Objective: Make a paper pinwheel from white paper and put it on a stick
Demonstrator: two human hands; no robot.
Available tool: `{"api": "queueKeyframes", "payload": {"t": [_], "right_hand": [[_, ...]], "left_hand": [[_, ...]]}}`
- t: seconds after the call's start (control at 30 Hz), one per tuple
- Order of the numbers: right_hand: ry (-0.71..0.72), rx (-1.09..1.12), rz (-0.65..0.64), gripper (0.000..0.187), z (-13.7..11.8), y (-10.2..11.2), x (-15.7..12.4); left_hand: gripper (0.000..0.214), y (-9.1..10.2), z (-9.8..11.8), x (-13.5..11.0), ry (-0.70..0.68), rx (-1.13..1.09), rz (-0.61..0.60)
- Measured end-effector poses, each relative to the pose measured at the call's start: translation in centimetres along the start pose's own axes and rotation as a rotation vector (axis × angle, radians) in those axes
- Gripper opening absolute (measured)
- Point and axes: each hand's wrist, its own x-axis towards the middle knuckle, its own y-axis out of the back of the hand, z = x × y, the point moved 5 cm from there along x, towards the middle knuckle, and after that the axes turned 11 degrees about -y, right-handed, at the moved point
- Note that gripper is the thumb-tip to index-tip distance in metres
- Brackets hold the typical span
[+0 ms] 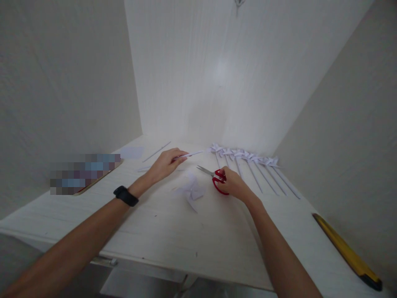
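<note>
My left hand point(166, 163) pinches a thin white paper stick point(192, 154) that points to the right, just above the white table point(173, 236). My right hand point(234, 184) grips red-handled scissors point(214, 177) whose closed blades point left toward the stick. A folded white paper pinwheel point(190, 191) lies on the table between and below both hands. A black watch point(125, 195) sits on my left wrist.
Several finished white paper pinwheels on sticks point(248, 163) lie in a row behind my right hand. Loose paper sticks point(156, 152) rest at the back left. A yellow and black tool point(347, 250) lies at the right edge. A blurred flat object point(83, 174) sits left.
</note>
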Motion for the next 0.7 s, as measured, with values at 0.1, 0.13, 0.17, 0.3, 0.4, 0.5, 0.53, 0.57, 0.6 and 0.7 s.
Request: {"api": "queueKeyframes", "payload": {"t": [0.1,0.13,0.17,0.3,0.4,0.5,0.53,0.57,0.6,0.7], "right_hand": [[-0.015,0.142,0.031,0.022,-0.7,0.4,0.2],[-0.019,0.219,0.041,0.023,-1.0,0.5,0.2],[-0.022,0.293,0.056,0.025,-1.3,0.6,0.1],[0.002,0.409,0.123,0.030,-2.5,0.8,-0.5],[0.037,0.401,0.159,0.033,-3.0,0.8,-1.0],[0.064,0.386,0.193,0.036,-3.2,0.9,-1.2],[0.072,0.389,0.197,0.037,-3.3,1.0,-1.2],[0.077,0.395,0.200,0.037,-3.3,1.0,-1.3],[0.082,0.403,0.201,0.037,-3.4,1.1,-1.4],[0.087,0.426,0.197,0.038,-3.6,1.2,-1.6]], "left_hand": [[0.035,0.3,0.5,0.0,-0.019,0.043,0.069],[0.034,0.4,0.7,0.0,-0.026,0.054,0.100],[0.033,0.6,0.8,0.0,-0.034,0.060,0.130],[0.028,0.8,1.5,-0.1,-0.060,0.025,0.181],[0.026,0.7,2.0,-0.2,-0.070,-0.033,0.198],[0.028,0.6,2.3,-0.3,-0.052,-0.093,0.227],[0.028,0.5,2.3,-0.3,-0.041,-0.115,0.235],[0.029,0.5,2.3,-0.3,-0.029,-0.137,0.242],[0.029,0.5,2.3,-0.3,-0.018,-0.157,0.248],[0.029,0.4,2.3,-0.4,0.002,-0.206,0.255]]}}
